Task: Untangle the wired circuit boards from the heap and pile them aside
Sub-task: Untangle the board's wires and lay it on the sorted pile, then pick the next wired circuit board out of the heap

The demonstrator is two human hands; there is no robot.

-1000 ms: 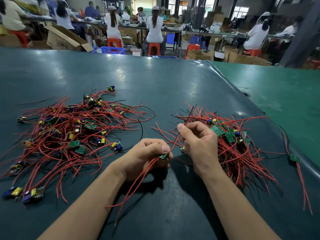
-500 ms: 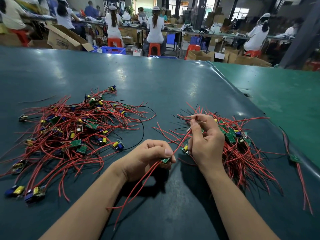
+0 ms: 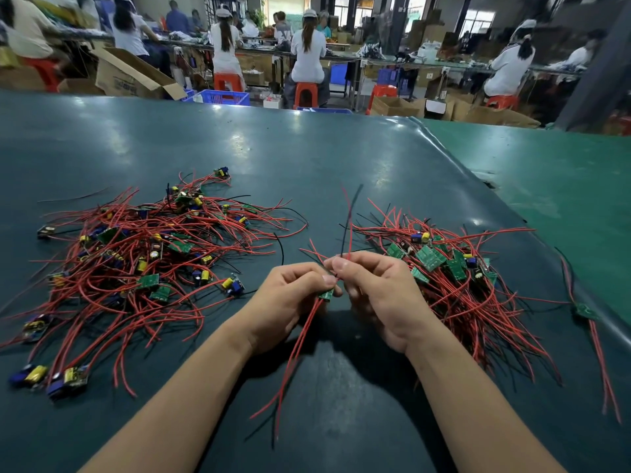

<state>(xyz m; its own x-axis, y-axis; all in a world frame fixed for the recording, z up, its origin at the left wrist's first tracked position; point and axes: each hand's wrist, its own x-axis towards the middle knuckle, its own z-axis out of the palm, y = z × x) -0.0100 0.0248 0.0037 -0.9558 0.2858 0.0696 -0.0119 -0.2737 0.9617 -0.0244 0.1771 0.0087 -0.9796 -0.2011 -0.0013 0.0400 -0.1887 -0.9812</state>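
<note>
Circuit board (image 3: 326, 294) at frame centre, pinched by left hand (image 3: 290, 298); red wires (image 3: 348, 230) pinched in right hand (image 3: 379, 291). Light, limp leads; best gripped at board edge.

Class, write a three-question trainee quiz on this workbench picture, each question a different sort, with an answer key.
1. True or false: the left hand pinches a small green circuit board.
2. Which pile lies beside the right hand? A) the sprawling tangled heap of red-wired boards B) the tighter pile of red-wired green boards
3. Fill in: the right hand's fingertips pinch thin red and ____ wires that point upward.

Key: 1 true; 2 B; 3 black.
</note>
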